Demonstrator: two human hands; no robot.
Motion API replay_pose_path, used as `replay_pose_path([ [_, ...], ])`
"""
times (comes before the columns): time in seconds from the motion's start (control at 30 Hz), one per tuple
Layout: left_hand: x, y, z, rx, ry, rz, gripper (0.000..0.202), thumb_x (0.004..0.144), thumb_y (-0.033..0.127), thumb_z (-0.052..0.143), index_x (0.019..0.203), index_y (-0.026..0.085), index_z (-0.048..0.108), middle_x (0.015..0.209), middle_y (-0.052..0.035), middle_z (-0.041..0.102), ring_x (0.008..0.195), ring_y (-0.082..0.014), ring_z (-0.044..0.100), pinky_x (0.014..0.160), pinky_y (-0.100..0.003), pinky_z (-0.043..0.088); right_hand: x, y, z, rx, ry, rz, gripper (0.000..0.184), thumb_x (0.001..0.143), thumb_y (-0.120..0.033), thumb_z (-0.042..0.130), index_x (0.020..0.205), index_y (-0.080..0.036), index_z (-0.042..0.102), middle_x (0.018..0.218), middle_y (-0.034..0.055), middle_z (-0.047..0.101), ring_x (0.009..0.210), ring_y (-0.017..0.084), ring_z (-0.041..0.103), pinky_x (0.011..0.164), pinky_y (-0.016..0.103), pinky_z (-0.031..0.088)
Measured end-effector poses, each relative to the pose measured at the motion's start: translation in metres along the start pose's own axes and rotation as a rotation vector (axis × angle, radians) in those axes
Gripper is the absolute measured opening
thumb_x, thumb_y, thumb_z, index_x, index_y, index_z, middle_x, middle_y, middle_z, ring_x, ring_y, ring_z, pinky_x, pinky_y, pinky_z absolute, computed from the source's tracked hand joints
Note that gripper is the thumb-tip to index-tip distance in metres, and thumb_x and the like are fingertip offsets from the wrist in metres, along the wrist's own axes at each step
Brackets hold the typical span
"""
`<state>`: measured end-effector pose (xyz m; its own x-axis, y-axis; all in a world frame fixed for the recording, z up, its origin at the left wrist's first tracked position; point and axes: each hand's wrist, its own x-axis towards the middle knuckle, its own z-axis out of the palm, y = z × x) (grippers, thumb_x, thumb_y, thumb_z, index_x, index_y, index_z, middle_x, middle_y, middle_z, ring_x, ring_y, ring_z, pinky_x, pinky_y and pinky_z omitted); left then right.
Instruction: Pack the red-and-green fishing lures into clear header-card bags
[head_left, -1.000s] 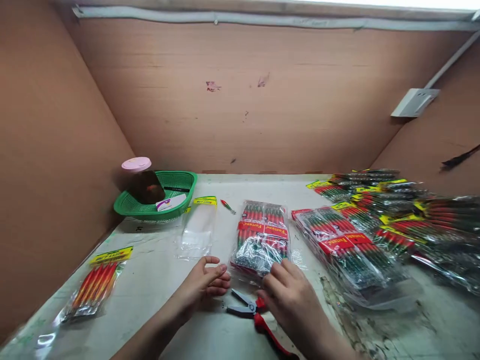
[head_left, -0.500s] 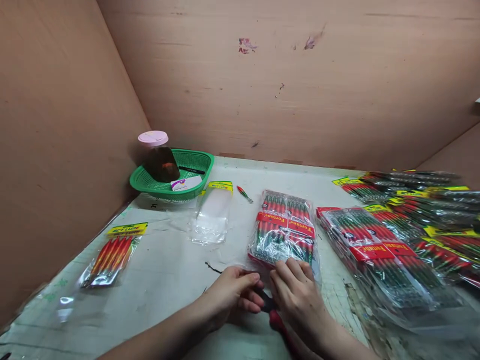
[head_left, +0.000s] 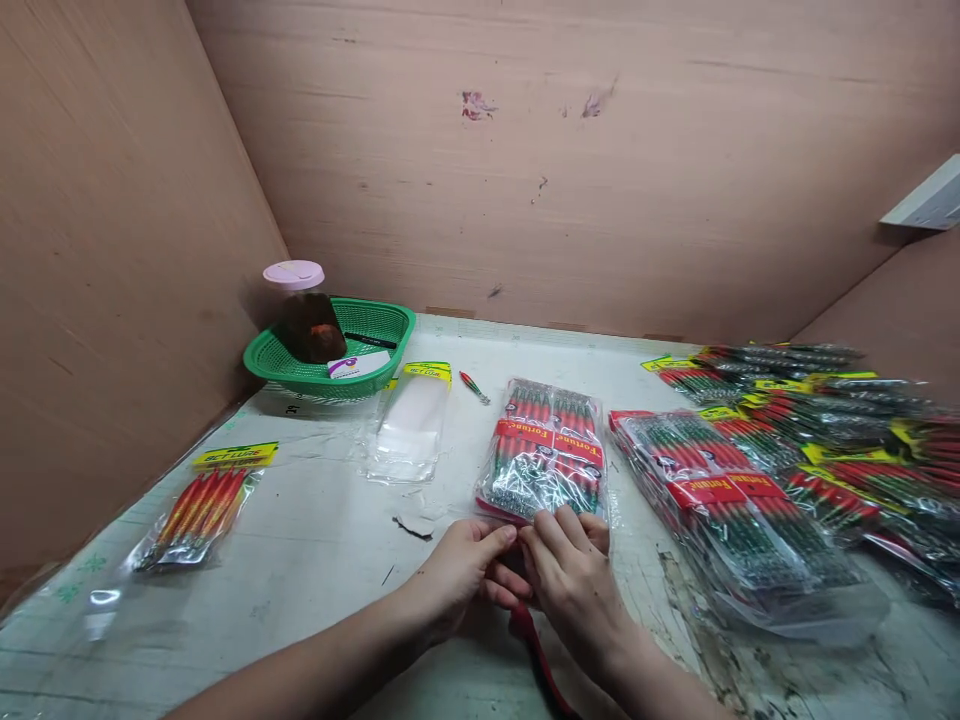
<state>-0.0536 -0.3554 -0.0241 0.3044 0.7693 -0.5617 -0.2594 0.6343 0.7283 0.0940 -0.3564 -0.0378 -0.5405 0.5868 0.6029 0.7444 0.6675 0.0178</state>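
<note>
My left hand (head_left: 474, 565) and my right hand (head_left: 574, 585) meet at the near edge of a clear plastic pack of fishing lures (head_left: 547, 440). This pack has red "Fortune" bands across its red and green lures. The left thumb and fingers are pinched together, and my right fingers curl in beside them, over the pack's edge. What lies between the fingers is hidden. A red curved handle (head_left: 534, 640) shows below the hands; its other end is out of sight. To the right lies a stack of similar lure packs (head_left: 720, 510).
Smaller yellow-topped lure packets (head_left: 847, 420) are heaped at the far right. Flat clear bags (head_left: 412, 425) and one loose lure (head_left: 474, 387) lie ahead. A green basket (head_left: 379, 315) holds a pink-lidded jar (head_left: 307, 325). At left is an orange lure packet (head_left: 202, 510).
The view has turned slightly right. The dark part between my hands is now mostly covered, and the red handle points more steeply downward. My right fingers have drawn closer to my left thumb.
</note>
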Motion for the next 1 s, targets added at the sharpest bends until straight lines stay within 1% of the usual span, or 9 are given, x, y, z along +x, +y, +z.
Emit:
replay_pose_path([
  [0.1, 0.002, -0.002, 0.0, 0.016, 0.001, 0.014, 0.028, 0.073, 0.036, 0.068, 0.081, 0.01, 0.064, 0.063, -0.002, 0.063, 0.05, -0.0082, 0.059, 0.043, -0.016, 0.042, 0.002, -0.003, 0.0, 0.016, 0.001, 0.038, 0.034, 0.093, -0.009, 0.031, 0.068, -0.016, 0.053, 0.07, 0.004, 0.049, 0.071, 0.019, 0.038, 0.069, 0.034, 0.024],
  [0.3, 0.007, -0.008, -0.004, 0.1, -0.001, 0.053, 0.041, 0.063, 0.049, 0.072, 0.073, 0.01, 0.061, 0.059, -0.0034, 0.062, 0.048, -0.0094, 0.057, 0.042, -0.017, 0.039, 0.007, -0.003, -0.001, 0.105, 0.03, 0.155, 0.032, 0.093, -0.015, 0.038, 0.064, -0.017, 0.052, 0.069, 0.0025, 0.049, 0.07, 0.017, 0.04, 0.067, 0.032, 0.022],
  [0.5, 0.014, -0.012, -0.006, 0.171, 0.021, 0.129, 0.045, 0.058, 0.057, 0.069, 0.068, 0.014, 0.057, 0.046, 0.0012, 0.057, 0.037, -0.0083, 0.049, 0.037, -0.019, 0.034, 0.007, -0.003, -0.007, 0.205, 0.009, 0.225, 0.025, 0.089, -0.012, 0.042, 0.068, -0.017, 0.053, 0.072, 0.0022, 0.05, 0.072, 0.017, 0.041, 0.068, 0.032, 0.022],
  [0.63, 0.013, -0.006, -0.005, 0.22, 0.03, 0.178, 0.046, 0.058, 0.06, 0.065, 0.058, 0.018, 0.048, 0.034, 0.0051, 0.047, 0.028, -0.0055, 0.037, 0.034, -0.018, 0.028, 0.014, -0.012, -0.009, 0.083, 0.063, 0.185, 0.023, 0.086, -0.012, 0.042, 0.066, -0.017, 0.05, 0.07, 0.0027, 0.049, 0.073, 0.018, 0.04, 0.069, 0.034, 0.022],
  [0.73, 0.01, 0.002, -0.002, 0.257, 0.086, 0.23, 0.043, 0.058, 0.058, 0.064, 0.057, 0.019, 0.045, 0.035, 0.0073, 0.045, 0.028, -0.0043, 0.034, 0.032, -0.017, 0.024, 0.024, -0.012, -0.011, -0.015, 0.098, 0.162, 0.021, 0.084, -0.011, 0.041, 0.066, -0.018, 0.049, 0.071, 0.0028, 0.049, 0.073, 0.018, 0.04, 0.069, 0.034, 0.022],
  [0.8, 0.006, 0.005, -0.002, 0.311, 0.117, 0.217, 0.039, 0.058, 0.054, 0.063, 0.058, 0.02, 0.045, 0.039, 0.0075, 0.047, 0.027, -0.004, 0.032, 0.03, -0.017, 0.022, 0.034, -0.002, -0.018, -0.078, 0.144, 0.185, 0.02, 0.084, -0.009, 0.041, 0.068, -0.018, 0.049, 0.072, 0.0028, 0.049, 0.074, 0.019, 0.041, 0.07, 0.034, 0.023],
  [0.9, -0.001, 0.008, -0.006, 0.426, 0.117, 0.159, 0.029, 0.061, 0.047, 0.058, 0.059, 0.021, 0.045, 0.042, 0.0072, 0.048, 0.027, -0.0041, 0.03, 0.03, -0.018, 0.019, 0.049, 0.027, -0.038, -0.17, 0.247, 0.267, 0.018, 0.084, -0.008, 0.042, 0.072, -0.018, 0.05, 0.074, 0.0042, 0.049, 0.077, 0.02, 0.042, 0.074, 0.036, 0.024],
  [0.93, -0.004, 0.01, -0.008, 0.472, 0.124, 0.168, 0.027, 0.063, 0.045, 0.056, 0.059, 0.021, 0.044, 0.043, 0.007, 0.047, 0.027, -0.0046, 0.031, 0.031, -0.018, 0.02, 0.054, 0.037, -0.045, -0.191, 0.263, 0.282, 0.016, 0.084, -0.009, 0.042, 0.073, -0.017, 0.051, 0.076, 0.0048, 0.05, 0.078, 0.02, 0.043, 0.075, 0.036, 0.025],
  [1.0, -0.007, 0.015, -0.011, 0.597, 0.17, 0.267, 0.024, 0.067, 0.042, 0.053, 0.06, 0.021, 0.044, 0.047, 0.0059, 0.048, 0.031, -0.007, 0.037, 0.035, -0.02, 0.026, 0.06, 0.053, -0.057, -0.199, 0.247, 0.256, 0.015, 0.085, -0.009, 0.043, 0.076, -0.017, 0.051, 0.079, 0.0056, 0.051, 0.08, 0.02, 0.044, 0.075, 0.035, 0.028],
])
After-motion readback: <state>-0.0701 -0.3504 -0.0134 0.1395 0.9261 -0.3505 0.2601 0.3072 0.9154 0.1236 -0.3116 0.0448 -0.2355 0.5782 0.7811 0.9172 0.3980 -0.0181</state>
